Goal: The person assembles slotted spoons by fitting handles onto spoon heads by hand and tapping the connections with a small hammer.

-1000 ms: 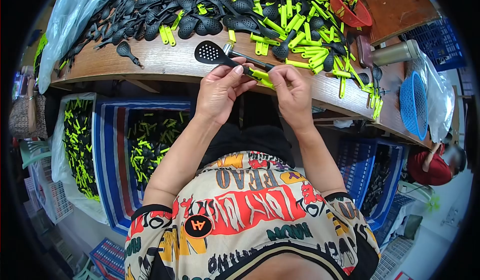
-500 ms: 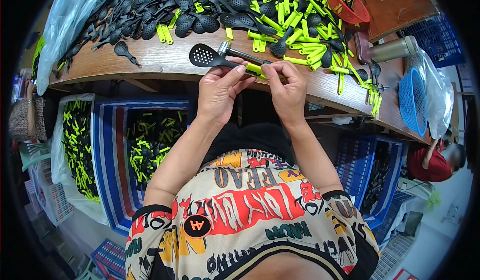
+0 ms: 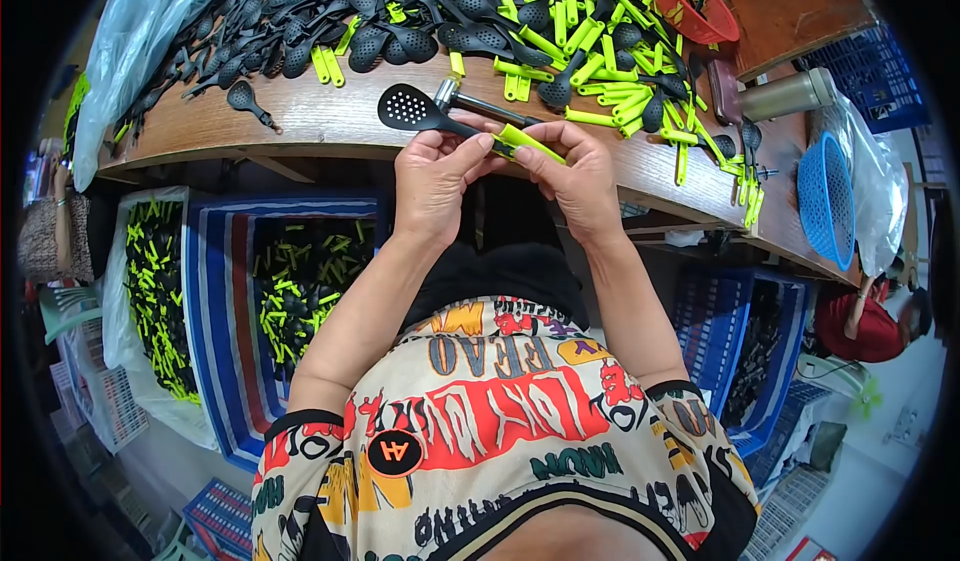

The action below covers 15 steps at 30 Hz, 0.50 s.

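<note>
Near the table's front edge, my left hand [image 3: 437, 176] is closed round the stem of a black slotted spoon [image 3: 408, 108], whose perforated head points left. My right hand [image 3: 580, 176] pinches a lime-green handle piece [image 3: 530, 145] at the stem end of that spoon. The green piece is tilted, and fingers partly hide where it meets the stem. Just behind both hands a hammer [image 3: 480, 104] with a metal head lies on the wooden table [image 3: 340, 121]. Beyond it are piles of black spoon heads [image 3: 330, 11] and green handles [image 3: 630, 91].
A red basket [image 3: 700, 23], a metal flask [image 3: 785, 97] and a blue basket [image 3: 826, 201] are at the right. Blue crates [image 3: 225, 341] with parts stand below the table on both sides. A person in red [image 3: 860, 323] is at the far right.
The spoon has moved slightly left. My right hand has shifted left, and its fingers and the green piece now sit at a different angle on the stem.
</note>
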Each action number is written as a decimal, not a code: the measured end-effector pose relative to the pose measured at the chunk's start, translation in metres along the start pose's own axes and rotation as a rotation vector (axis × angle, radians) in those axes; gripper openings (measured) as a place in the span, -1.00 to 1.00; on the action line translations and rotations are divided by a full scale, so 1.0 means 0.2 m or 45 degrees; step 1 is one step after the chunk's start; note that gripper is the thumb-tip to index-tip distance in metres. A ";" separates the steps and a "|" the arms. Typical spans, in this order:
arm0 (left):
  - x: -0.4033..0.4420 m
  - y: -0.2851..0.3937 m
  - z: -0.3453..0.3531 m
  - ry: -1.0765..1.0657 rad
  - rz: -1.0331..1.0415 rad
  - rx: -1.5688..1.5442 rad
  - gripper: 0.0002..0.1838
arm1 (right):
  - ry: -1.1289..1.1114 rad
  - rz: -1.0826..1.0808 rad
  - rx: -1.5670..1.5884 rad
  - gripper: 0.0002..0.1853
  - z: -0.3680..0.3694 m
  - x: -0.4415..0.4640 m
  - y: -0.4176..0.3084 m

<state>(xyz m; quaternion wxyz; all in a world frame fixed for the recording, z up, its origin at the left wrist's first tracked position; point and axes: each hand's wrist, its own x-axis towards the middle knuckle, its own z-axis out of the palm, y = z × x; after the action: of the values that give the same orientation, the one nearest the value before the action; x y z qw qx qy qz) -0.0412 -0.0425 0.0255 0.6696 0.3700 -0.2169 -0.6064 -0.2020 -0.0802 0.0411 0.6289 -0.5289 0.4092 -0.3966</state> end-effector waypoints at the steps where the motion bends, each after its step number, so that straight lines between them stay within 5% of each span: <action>1: 0.00 0.00 0.01 0.001 0.011 0.016 -0.81 | 0.002 0.001 0.001 -0.81 0.01 0.00 0.00; 7: 0.00 -0.02 -0.01 0.015 -0.052 0.005 -0.82 | 0.078 -0.279 0.002 -0.79 0.05 0.01 0.05; 13: 0.02 -0.01 -0.03 0.006 -0.075 -0.049 -0.83 | -0.045 0.129 0.260 -0.79 -0.01 0.01 0.01; 15: 0.02 -0.02 -0.04 -0.001 -0.090 -0.066 -0.83 | 0.237 0.030 0.207 -0.80 0.01 0.00 0.02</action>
<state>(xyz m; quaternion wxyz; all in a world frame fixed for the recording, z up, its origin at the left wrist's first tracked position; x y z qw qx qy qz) -0.0376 -0.0453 0.0161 0.6572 0.3596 -0.1881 -0.6351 -0.2005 -0.0795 0.0378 0.6336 -0.4321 0.4384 -0.4687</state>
